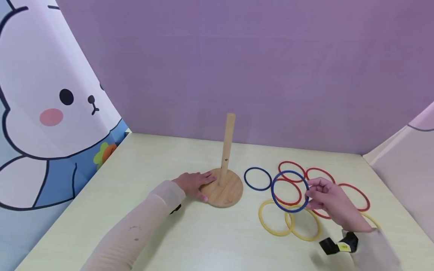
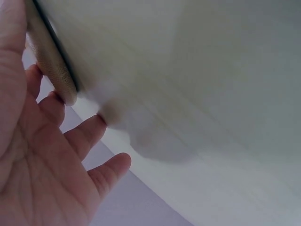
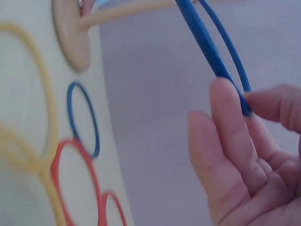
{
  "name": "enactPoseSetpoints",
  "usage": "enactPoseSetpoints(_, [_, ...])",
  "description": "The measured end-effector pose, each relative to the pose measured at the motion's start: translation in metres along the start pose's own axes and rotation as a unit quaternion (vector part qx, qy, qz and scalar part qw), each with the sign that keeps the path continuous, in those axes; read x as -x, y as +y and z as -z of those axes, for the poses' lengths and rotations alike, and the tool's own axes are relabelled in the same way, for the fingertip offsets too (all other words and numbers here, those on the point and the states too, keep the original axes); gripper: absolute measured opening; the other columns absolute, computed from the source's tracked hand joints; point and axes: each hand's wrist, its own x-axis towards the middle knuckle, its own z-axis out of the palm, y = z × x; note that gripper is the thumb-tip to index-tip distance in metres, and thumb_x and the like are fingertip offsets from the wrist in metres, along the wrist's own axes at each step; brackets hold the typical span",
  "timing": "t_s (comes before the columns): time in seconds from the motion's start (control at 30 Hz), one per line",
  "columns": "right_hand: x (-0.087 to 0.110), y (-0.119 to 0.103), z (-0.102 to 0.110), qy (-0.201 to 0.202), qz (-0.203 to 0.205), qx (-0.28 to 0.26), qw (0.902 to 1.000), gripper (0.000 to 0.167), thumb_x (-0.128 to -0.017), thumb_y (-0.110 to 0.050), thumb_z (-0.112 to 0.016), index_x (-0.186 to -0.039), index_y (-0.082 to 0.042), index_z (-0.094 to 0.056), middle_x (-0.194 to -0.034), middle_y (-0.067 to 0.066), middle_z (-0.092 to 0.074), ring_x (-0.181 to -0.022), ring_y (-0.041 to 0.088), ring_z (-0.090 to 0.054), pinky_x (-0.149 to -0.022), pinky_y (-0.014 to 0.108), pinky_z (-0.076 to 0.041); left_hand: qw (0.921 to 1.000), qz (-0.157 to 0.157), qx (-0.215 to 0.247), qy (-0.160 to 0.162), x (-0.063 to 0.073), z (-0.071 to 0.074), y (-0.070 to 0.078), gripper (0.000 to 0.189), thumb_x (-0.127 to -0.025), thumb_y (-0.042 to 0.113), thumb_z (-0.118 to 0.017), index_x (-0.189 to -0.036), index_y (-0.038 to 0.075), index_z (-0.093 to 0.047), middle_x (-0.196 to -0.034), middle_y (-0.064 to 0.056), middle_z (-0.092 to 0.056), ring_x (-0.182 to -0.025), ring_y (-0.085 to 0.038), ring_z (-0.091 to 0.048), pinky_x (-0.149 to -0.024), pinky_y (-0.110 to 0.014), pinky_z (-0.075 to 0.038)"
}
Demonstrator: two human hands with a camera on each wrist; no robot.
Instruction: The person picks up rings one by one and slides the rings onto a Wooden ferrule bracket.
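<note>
While pinched, blue ring (image 3: 205,45) seems tilted.

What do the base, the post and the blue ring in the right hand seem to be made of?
Base: likely wood with a smooth finish, going by its tan colour and faint grain-like streaks. Post: probably wood too, paler and plain, with a dark knot-like spot low down. Blue ring: perhaps smooth plastic, judging by its even colour, though coated metal or wood is possible.

Seemingly a screened-off play corner — cartoon-animal panel (image 1: 34,82), plain purple backdrop (image 1: 237,75), pale tabletop (image 1: 210,241), wooden peg (image 1: 228,135), coloured rings (image 1: 279,234)
</note>
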Motion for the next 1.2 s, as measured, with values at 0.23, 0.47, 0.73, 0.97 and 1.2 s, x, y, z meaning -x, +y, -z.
enactPoseSetpoints(0.23, [-0.021,-0.025,-0.026,0.045,-0.018,-0.041,0.9980,0.014,-0.096,0.001,-0.053,-0.102,-0.011,-0.057,-0.083,0.002,-0.065,-0.063,0.015,-0.067,-0.065,0.027,-0.057,0.9999,-0.004,0.004,0.010,-0.002,-0.002,-0.001,0.081,-0.082,0.047,-0.070,-0.151,0.027,-0.032,-0.158,0.004,-0.021,-0.137,-0.036,-0.032,-0.102,-0.055,-0.036])
enactPoseSetpoints(0.47, [-0.037,-0.057,-0.042,0.042,-0.008,-0.051,0.9978,0.010,-0.096,-0.003,-0.053,-0.104,-0.008,-0.053,-0.082,0.001,-0.066,-0.062,0.015,-0.068,-0.067,0.027,-0.057,1.0000,-0.005,0.004,0.007,0.001,-0.002,0.000,0.080,-0.083,0.046,-0.070,-0.151,0.027,-0.032,-0.158,0.003,-0.021,-0.137,-0.037,-0.032,-0.103,-0.055,-0.036])
enactPoseSetpoints(0.73, [-0.048,-0.097,-0.052,0.030,0.010,-0.042,0.9986,0.014,-0.098,-0.006,-0.052,-0.109,-0.004,-0.045,-0.086,0.002,-0.063,-0.063,0.015,-0.068,-0.070,0.027,-0.057,0.9997,-0.014,-0.015,0.013,0.003,0.000,0.002,0.078,-0.084,0.045,-0.070,-0.150,0.024,-0.034,-0.158,0.000,-0.024,-0.134,-0.033,-0.038,-0.100,-0.052,-0.039])
enactPoseSetpoints(0.97, [-0.062,-0.124,-0.074,0.026,0.020,-0.028,0.9991,0.018,-0.097,-0.009,-0.054,-0.113,-0.005,-0.046,-0.088,0.004,-0.064,-0.065,0.017,-0.067,-0.071,0.028,-0.057,0.9994,-0.009,-0.029,0.016,0.006,-0.001,0.002,0.078,-0.084,0.046,-0.069,-0.150,0.025,-0.034,-0.157,0.001,-0.024,-0.134,-0.032,-0.039,-0.101,-0.051,-0.039])
enactPoseSetpoints(1.2, [-0.072,-0.139,-0.091,0.027,0.047,-0.031,0.9980,0.017,-0.097,-0.010,-0.055,-0.112,-0.006,-0.048,-0.088,0.005,-0.063,-0.065,0.017,-0.067,-0.073,0.028,-0.056,0.9994,-0.009,-0.031,0.011,0.006,0.001,0.004,0.078,-0.085,0.046,-0.068,-0.151,0.025,-0.033,-0.158,0.002,-0.023,-0.136,-0.033,-0.036,-0.103,-0.053,-0.036])
